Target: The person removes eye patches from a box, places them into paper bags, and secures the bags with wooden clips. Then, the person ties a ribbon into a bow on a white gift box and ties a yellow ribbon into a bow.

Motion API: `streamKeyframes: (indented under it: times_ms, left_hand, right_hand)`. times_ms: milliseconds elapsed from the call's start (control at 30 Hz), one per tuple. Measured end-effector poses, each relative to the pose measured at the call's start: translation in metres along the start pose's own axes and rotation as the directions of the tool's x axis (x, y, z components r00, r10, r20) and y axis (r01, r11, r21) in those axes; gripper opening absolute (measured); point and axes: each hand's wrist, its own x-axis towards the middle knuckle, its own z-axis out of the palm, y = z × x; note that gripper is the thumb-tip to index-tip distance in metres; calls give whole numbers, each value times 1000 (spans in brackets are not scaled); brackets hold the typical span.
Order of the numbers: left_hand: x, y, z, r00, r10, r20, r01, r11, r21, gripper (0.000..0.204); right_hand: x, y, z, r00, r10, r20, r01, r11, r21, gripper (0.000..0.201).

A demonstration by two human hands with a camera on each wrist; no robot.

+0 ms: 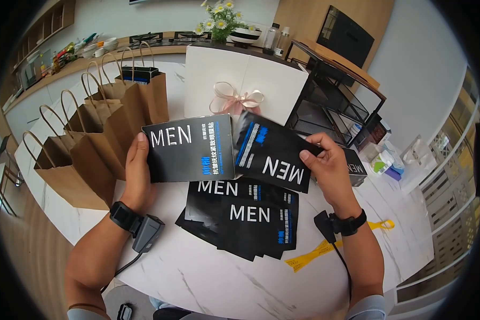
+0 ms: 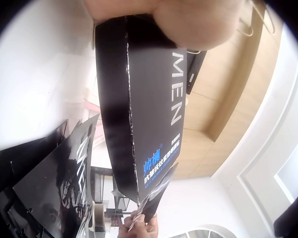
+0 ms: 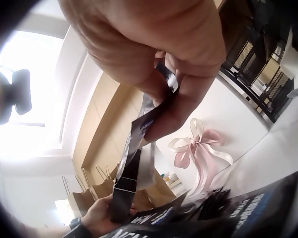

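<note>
- And here's the black rectangular cardboard box (image 1: 189, 154), lifted above the worktop (image 1: 197, 277): dark matt face, silvery-white "MEN", blue and white characters at the right, and the wrist view catching whitish scuffing down one edge!
- It lies lengthwise, long axis running left to right, broad face towards the head camera, lettering upright.
- The left hand (image 1: 138, 173) has it by the left end, thumb over the front, its other fingers largely hidden.
- Across to the right hand (image 1: 328, 168), pinching a flat, glossy black sachet (image 1: 272, 152) at its right-hand corner, thumb on top!
- That sachet is raised too, long axis slanting from upper left to lower right, "MEN" upside down at the lower end, blue print at the upper.
- Its upper-left end meets the box's right end in the head view; whether any of it sits inside, I cannot tell.
- Below them, a loose, overlapping pile of black sachets (image 1: 250, 224) on the worktop, "MEN" upright on the top one.
- Just right of that pile, a printed yellow strip (image 1: 314, 255); behind, a white box (image 1: 272, 85) with a pink-and-cream ribbon bow (image 1: 237, 98).
</note>
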Motion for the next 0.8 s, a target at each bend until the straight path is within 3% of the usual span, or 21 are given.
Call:
streamKeyframes:
  times_ms: [67,133,267,400,467,533,733,800]
  left_hand:
    - [1,-2,-3,1000,-8,7,8,1000,-24,44]
    - [2,-3,-6,998,23,59,-24,999,23,44]
    - [1,-2,-3,999,4,32,-5,1000,31,44]
    - [1,-2,-2,1000,-20,1,20,1000,18,44]
    - [1,1,-3,1000,-27,1,27,1000,6,44]
    - [-1,3,-1,999,-27,-23,27,1000,-11,44]
    - [1,-1,-4,1000,-14,25,13,999,29,43]
    - [0,1,-3,1000,-26,11,26,999,22,43]
  right_hand:
    - [4,10,-3,999,4,35,-2,998,-66,16]
    - [9,18,-6,988,-94,124,110,986,-123,14]
    - [12,0,-6,991,-91,95,112,964,-239,15]
    - [15,-5,7,963,-192,187,238,933,-268,14]
    - [13,-10,9,971,-144,189,196,937,-288,14]
    - [16,-9,6,974,-203,98,225,912,-344,13]
    - [14,-21,2,976,-130,172,194,877,-439,11]
    - [15,-21,5,968,-177,177,235,888,-394,11]
